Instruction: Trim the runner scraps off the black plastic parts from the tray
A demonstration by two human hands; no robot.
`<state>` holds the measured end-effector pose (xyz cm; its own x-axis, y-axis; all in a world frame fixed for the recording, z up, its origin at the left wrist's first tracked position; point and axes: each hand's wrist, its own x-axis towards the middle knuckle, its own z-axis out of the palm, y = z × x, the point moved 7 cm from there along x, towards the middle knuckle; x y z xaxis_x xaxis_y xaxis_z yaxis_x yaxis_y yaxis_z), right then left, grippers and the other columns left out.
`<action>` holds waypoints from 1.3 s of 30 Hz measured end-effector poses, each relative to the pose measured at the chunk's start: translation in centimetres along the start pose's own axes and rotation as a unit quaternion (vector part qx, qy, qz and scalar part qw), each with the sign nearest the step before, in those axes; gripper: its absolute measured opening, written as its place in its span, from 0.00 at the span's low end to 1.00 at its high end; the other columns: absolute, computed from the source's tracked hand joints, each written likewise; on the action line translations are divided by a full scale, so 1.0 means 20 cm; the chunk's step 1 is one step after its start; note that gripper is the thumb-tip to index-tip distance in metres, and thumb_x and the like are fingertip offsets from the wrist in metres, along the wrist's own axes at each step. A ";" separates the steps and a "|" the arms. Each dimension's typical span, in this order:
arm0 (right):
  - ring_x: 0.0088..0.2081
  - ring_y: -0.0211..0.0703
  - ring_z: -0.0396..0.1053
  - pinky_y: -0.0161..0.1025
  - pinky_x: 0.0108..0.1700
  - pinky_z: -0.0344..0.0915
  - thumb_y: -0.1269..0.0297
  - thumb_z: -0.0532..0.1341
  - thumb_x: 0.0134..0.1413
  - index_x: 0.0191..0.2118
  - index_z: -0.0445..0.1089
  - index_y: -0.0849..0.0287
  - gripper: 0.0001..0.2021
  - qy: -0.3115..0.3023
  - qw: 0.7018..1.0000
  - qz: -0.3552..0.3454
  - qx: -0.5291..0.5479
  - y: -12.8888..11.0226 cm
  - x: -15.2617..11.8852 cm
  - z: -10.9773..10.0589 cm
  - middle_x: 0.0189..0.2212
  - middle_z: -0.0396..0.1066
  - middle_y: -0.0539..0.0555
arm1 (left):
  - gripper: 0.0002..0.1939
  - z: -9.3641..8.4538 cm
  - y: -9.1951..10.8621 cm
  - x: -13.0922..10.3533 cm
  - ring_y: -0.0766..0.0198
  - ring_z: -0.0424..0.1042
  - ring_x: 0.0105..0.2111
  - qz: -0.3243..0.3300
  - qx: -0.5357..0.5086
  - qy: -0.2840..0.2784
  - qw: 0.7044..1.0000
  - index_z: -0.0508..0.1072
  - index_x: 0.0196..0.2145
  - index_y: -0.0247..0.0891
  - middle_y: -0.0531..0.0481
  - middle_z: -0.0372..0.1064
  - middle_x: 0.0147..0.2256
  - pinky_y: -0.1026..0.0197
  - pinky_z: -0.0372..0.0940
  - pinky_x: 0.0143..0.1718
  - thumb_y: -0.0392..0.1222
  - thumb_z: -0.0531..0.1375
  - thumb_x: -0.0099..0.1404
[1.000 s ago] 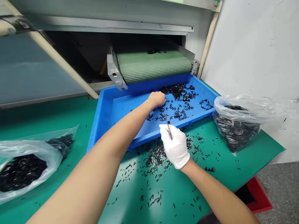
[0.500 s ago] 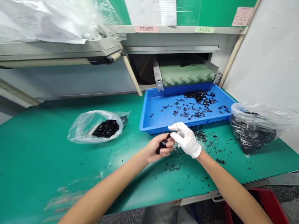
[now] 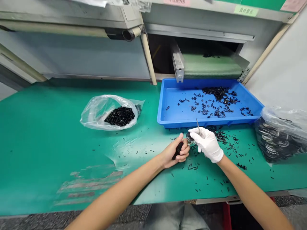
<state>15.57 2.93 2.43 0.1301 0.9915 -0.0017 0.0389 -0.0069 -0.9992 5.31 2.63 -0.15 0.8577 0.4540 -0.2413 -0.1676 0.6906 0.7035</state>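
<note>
Curling round a clump of black pieces [image 3: 178,151], the bare fingers of my left hand [image 3: 171,155] are nearly closed, over the near side of the table [image 3: 59,143]. Just to the right, the fingers of my gloved right hand [image 3: 208,143] pinch a round black part [image 3: 189,137] and also grip a slim metal tool [image 3: 197,124]. That tool's long axis runs up and away from the glove, its tip on the far side, leaning slightly left (which way the round part faces, I cannot tell). Beyond lies the blue tray [image 3: 175,124], with more black parts [image 3: 217,93] in it; plastic bags stand left [image 3: 92,111] and right [image 3: 271,112].
</note>
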 end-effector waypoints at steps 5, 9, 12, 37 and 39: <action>0.14 0.29 0.58 0.31 0.13 0.56 0.54 0.62 0.49 0.37 0.69 0.59 0.14 -0.069 0.996 0.007 -0.054 0.01 -0.02 0.04 0.24 0.69 0.48 | 0.23 -0.09 0.08 -0.01 0.75 0.47 0.16 0.060 0.175 0.082 0.979 0.65 0.26 0.34 0.59 0.50 0.18 0.68 0.40 0.16 0.60 0.62 0.56; 0.18 0.33 0.60 0.33 0.19 0.59 0.57 0.61 0.52 0.34 0.68 0.58 0.09 -0.086 0.986 -0.033 -0.140 -0.03 -0.01 0.04 0.23 0.68 0.48 | 0.23 -0.09 0.12 -0.03 0.72 0.50 0.17 0.124 0.295 0.106 0.942 0.64 0.22 0.35 0.56 0.52 0.17 0.66 0.45 0.18 0.58 0.56 0.61; 0.24 0.37 0.64 0.36 0.28 0.63 0.62 0.56 0.56 0.28 0.66 0.57 0.08 -0.072 0.964 -0.112 -0.232 -0.07 -0.02 0.05 0.23 0.67 0.50 | 0.21 -0.08 0.12 -0.04 0.71 0.51 0.18 0.162 0.342 0.137 0.916 0.61 0.21 0.36 0.56 0.53 0.17 0.65 0.47 0.19 0.55 0.53 0.63; 0.19 0.35 0.62 0.36 0.25 0.62 0.58 0.58 0.52 0.38 0.73 0.62 0.13 0.000 0.980 0.023 -0.196 0.03 0.07 -0.10 0.25 0.69 0.50 | 0.14 -0.11 0.13 0.02 0.78 0.49 0.12 0.153 -0.075 0.093 0.981 0.54 0.21 0.37 0.58 0.54 0.18 0.72 0.49 0.14 0.40 0.58 0.54; 0.21 0.36 0.63 0.37 0.28 0.63 0.61 0.56 0.54 0.41 0.73 0.62 0.14 -0.026 0.969 0.012 -0.244 0.05 0.09 -0.09 0.25 0.70 0.50 | 0.11 -0.12 0.12 0.01 0.78 0.47 0.11 0.135 -0.102 0.098 0.981 0.54 0.21 0.37 0.58 0.52 0.19 0.73 0.48 0.13 0.38 0.56 0.54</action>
<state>17.66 4.54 1.55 0.0880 0.9953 -0.0398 0.5013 -0.0788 -0.8617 3.95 5.78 -0.10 0.6616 0.7221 -0.2020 -0.4872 0.6188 0.6162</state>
